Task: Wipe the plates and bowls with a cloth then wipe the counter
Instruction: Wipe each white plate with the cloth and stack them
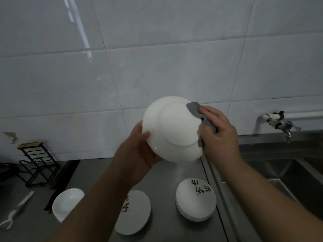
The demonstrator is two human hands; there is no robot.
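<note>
My left hand (139,151) grips a white plate (172,128) by its lower left rim and holds it up over the counter, its underside towards me. My right hand (219,131) holds a grey cloth (195,110) against the plate's right edge, fingers curled over the cloth. On the steel counter (164,173) below lie a white bowl (67,203) at the left, a plate with black writing (133,213) in the middle and a stack of plates with black writing (195,200) at the right.
A steel sink (283,179) lies to the right, with a wall tap (279,123) above it. A black wire rack (37,165) stands at the back left, a dark strip beside it. A white utensil (16,210) lies at the left edge. Tiled wall behind.
</note>
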